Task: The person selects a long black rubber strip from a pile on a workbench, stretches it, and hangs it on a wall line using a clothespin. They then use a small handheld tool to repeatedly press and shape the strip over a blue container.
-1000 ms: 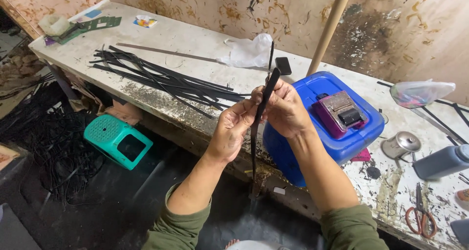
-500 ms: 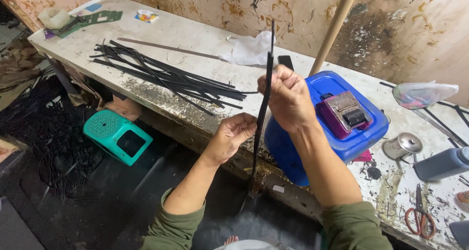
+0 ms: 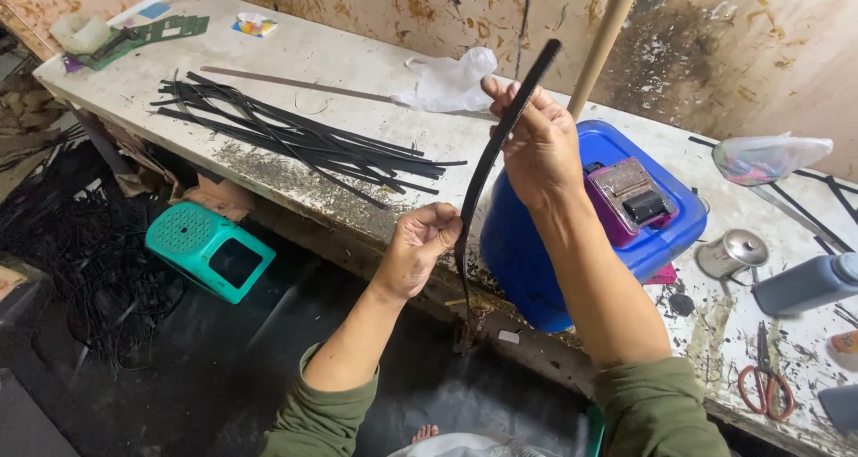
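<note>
A long black rubber strip [image 3: 487, 167] runs upright in front of the bench's [image 3: 357, 64] near edge. The right hand [image 3: 536, 144] pinches it near the top, fingers pressed against the strip. The left hand [image 3: 424, 243] closes its grip around the strip lower down. Behind the hands, a blue plastic tub [image 3: 554, 260] carries a purple device [image 3: 630, 198]. A pile of black strips [image 3: 295, 140] lies mid-bench. On the floor stands a teal stool [image 3: 210, 250].

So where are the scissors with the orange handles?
In the head view, the scissors lie flat on the workbench at the far right, near its front edge, just below the small metal cup and right of the blue tub.
</note>
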